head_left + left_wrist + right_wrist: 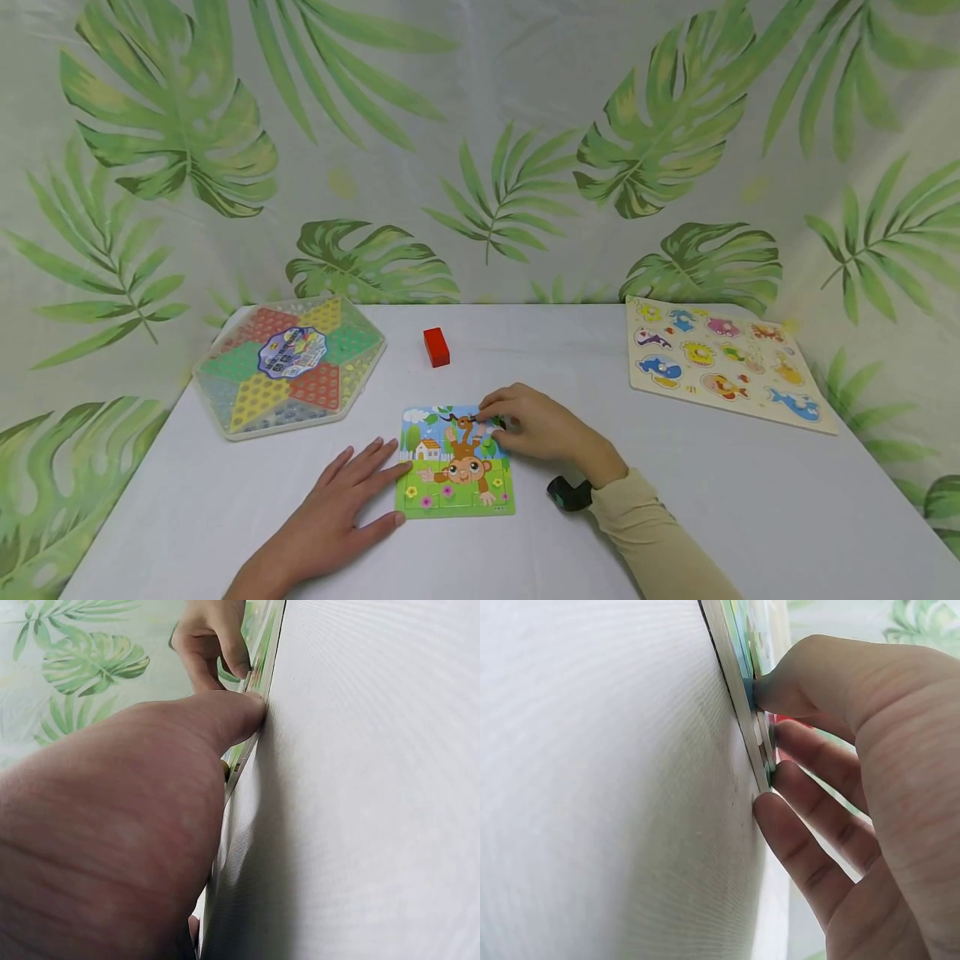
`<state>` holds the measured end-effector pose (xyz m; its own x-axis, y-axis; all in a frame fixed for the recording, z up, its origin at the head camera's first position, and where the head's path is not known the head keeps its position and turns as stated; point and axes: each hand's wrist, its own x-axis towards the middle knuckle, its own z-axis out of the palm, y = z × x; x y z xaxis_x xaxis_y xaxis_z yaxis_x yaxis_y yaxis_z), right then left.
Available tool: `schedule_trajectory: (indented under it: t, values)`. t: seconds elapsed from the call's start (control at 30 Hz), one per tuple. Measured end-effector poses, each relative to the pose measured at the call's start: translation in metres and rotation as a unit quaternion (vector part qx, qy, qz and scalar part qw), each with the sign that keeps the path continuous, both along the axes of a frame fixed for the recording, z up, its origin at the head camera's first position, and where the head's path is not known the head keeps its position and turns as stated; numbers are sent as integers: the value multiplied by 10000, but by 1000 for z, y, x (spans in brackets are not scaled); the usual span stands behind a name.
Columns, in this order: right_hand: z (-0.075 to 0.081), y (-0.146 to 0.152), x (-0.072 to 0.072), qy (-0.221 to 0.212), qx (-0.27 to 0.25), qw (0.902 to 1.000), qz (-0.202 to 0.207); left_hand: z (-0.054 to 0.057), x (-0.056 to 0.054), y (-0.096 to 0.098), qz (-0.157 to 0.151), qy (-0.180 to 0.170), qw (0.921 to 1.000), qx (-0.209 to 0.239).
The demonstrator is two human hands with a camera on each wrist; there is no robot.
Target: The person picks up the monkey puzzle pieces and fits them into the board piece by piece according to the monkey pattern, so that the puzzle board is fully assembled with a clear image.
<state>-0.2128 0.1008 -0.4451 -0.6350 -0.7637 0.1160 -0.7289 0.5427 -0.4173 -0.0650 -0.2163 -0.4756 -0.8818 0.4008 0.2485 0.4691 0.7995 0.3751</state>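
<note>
A square jigsaw puzzle [457, 479] with a cartoon monkey, a small house and flowers lies flat at the middle of the table. My right hand [536, 425] is over its upper right corner, where thumb and fingers pinch a puzzle piece [760, 729] that sits slightly raised at the board's edge; the hand covers most of that piece. Along the puzzle's left side my left hand [341, 508] rests spread, its thumb at the lower left corner and its index fingertip on the left edge. The left wrist view shows the thumb [244, 712] against the board's edge.
A red block [437, 347] stands behind the puzzle. At the back left lies a hexagonal Chinese checkers board [247, 421] in a clear case. A wooden peg puzzle [705, 398] with sea animals lies at the back right. Something black [570, 493] sits by my right wrist.
</note>
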Motion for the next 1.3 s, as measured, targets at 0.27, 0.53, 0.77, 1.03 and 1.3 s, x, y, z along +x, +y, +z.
schedule_trajectory:
  t: [0.27,0.53,0.77,1.03,1.3]
  values:
    - [2,0,1,16,111,9998,139,0,0,0,1,-31,10000,-8]
    - [2,-2,4,-41,150,9999,43,1,0,1,-20,19,10000,72]
    - [3,-7,8,33,288,9993,-215,1,0,2,-25,46,10000,64]
    - [5,-10,11,-9,313,9987,-392,0,-1,0,-4,-80,10000,39]
    - [3,-8,18,-224,205,9979,-571,1,-1,1,-10,-126,9999,105]
